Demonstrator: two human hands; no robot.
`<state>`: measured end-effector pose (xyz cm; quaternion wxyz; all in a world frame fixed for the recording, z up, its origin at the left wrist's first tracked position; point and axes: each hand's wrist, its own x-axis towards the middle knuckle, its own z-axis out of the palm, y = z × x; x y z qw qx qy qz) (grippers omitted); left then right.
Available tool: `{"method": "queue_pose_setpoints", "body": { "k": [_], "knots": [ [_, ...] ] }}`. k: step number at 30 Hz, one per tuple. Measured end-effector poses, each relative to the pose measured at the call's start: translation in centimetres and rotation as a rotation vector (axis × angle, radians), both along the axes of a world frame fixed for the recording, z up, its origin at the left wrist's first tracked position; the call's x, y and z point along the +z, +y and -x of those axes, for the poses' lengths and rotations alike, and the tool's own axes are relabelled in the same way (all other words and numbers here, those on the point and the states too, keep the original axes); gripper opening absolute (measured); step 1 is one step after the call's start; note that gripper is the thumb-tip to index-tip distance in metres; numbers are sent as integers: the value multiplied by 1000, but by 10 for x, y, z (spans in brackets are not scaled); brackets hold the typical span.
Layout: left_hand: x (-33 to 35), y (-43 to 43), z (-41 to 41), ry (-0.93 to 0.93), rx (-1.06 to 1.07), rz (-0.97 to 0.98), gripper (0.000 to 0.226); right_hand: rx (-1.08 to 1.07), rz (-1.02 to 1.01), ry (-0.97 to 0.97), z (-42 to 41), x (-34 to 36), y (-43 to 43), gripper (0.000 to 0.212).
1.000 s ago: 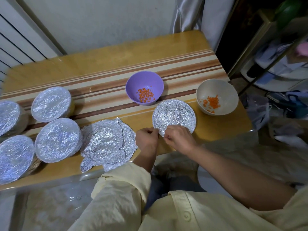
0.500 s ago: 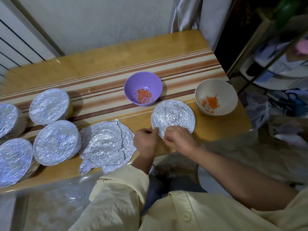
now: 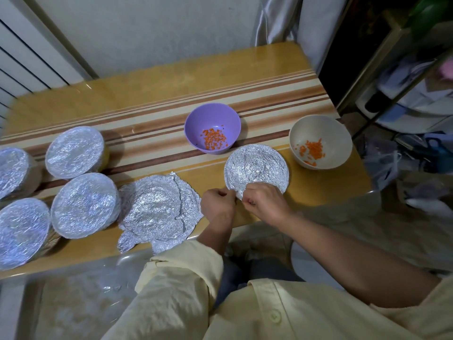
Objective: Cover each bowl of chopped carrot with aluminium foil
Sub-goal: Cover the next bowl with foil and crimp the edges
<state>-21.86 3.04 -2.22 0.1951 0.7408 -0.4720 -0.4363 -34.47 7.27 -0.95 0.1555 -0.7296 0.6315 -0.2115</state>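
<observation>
A foil-covered bowl (image 3: 256,168) stands near the table's front edge. My left hand (image 3: 218,207) and my right hand (image 3: 266,203) both pinch the foil at its near rim, fingers curled. Behind it a purple bowl (image 3: 212,119) holds chopped carrot, uncovered. To the right a beige bowl (image 3: 321,130) with carrot pieces is also uncovered. A stack of loose crumpled foil sheets (image 3: 159,212) lies to the left of my hands. Several foil-covered bowls (image 3: 84,204) sit at the left of the table.
The wooden table (image 3: 152,94) with a striped band stands against a white wall. Its right edge runs close to the beige bowl. A metal rack (image 3: 397,89) with clutter stands on the right. A clear plastic cover hangs over the table's front edge.
Both hands stay at the near rim of the covered bowl, working the foil edge with small finger movements. Nothing else on the table has moved.
</observation>
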Motion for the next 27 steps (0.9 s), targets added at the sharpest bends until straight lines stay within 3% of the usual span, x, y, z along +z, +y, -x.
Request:
{"method": "queue_pose_setpoints", "body": {
  "k": [4,10,14,19,23,27],
  "knots": [
    [-9,0,-1,64,34,-24,59,12,4,2,1,1,0,24],
    [-3,-1,1,60,14,-49,32,1,-2,-18,1,0,0,20],
    [-11,4,-2,123,27,-75,47,5,0,-28,1,1,1,21],
    [1,7,3,108,6,-54,29,-5,6,-35,0,1,0,20],
    [-12,4,-1,139,61,-43,54,-3,9,-34,1,2,0,21],
    [-11,-4,-2,141,87,-33,33,-12,-5,-33,1,1,3,21]
  ]
}}
